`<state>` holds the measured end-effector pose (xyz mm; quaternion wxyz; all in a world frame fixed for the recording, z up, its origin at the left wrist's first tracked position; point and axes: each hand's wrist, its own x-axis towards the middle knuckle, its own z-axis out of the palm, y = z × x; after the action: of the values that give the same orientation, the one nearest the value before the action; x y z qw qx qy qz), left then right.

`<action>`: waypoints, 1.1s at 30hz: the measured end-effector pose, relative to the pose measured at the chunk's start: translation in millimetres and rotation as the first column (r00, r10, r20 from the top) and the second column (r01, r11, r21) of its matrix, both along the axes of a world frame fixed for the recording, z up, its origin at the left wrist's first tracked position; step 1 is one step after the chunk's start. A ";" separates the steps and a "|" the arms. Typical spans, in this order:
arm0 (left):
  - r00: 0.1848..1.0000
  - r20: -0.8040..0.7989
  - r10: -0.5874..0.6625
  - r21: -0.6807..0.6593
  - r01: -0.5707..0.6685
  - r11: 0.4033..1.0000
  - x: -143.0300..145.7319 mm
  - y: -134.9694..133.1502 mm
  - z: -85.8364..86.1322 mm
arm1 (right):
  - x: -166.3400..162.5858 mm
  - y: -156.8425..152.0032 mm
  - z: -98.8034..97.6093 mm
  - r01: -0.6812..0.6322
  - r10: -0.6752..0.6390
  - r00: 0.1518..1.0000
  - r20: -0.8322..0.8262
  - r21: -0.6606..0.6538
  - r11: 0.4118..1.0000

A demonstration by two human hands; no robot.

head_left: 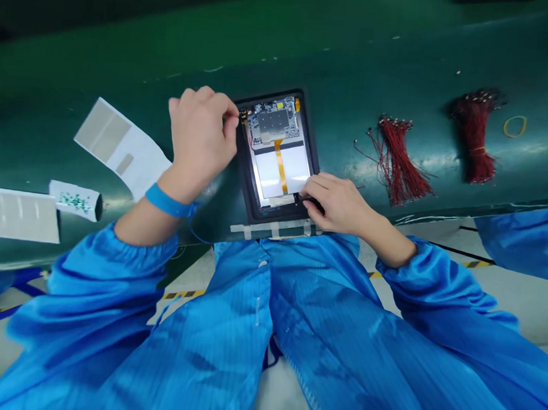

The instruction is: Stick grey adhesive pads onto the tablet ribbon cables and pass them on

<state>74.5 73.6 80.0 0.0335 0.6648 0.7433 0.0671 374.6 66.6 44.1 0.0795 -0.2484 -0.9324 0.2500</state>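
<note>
An opened tablet (269, 171) lies in a black frame on the green bench in front of me. Its circuit board (276, 120) shows at the top, and an orange ribbon cable (280, 167) runs down over the pale lower part. At the tablet's upper left corner my left hand (203, 132) has thumb and fingertips pinched together; whatever they grip is too small to make out. My right hand (336, 202) rests at the lower right edge, its fingers curled close around something dark that I cannot identify. A blue wrist strap (167, 201) circles my left wrist.
To the right lie a loose bundle of red wires (400, 160), a banded bundle of red wires (480, 140) and a yellow rubber band (514, 127). On the left are a white sheet with grey pads (120, 143) and a small sheet with green bits (75, 200). Tape strips (275, 230) line the front edge.
</note>
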 end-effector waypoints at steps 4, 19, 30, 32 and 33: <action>0.998 -0.061 -0.007 -0.134 -0.001 0.991 -4.4 39.2 0.6 | 1.3 -0.4 0.0 -0.005 0.005 1.000 -0.008 0.005 1.000; 0.949 -0.311 -0.052 -0.321 -0.054 0.946 39.8 64.1 24.7 | 2.1 1.7 -4.9 -0.015 0.015 0.999 -0.040 0.011 1.000; 0.921 -0.389 0.008 -0.435 -0.191 0.880 63.7 83.7 27.8 | 4.3 0.5 -6.5 -0.017 0.018 1.000 -0.023 0.031 0.999; 0.939 -0.343 0.031 -0.410 -0.179 0.894 56.2 84.9 18.9 | 4.6 -1.3 -4.5 -0.013 0.014 1.000 -0.013 0.059 0.998; 0.966 -0.257 0.019 -0.364 -0.116 0.924 49.7 85.6 12.1 | 4.1 -3.0 -3.1 -0.012 0.013 1.000 -0.013 0.096 0.995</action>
<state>124.2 159.2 92.1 0.0647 0.6229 0.7632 -0.1593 378.7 63.6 41.0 0.0962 -0.2368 -0.9443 0.2074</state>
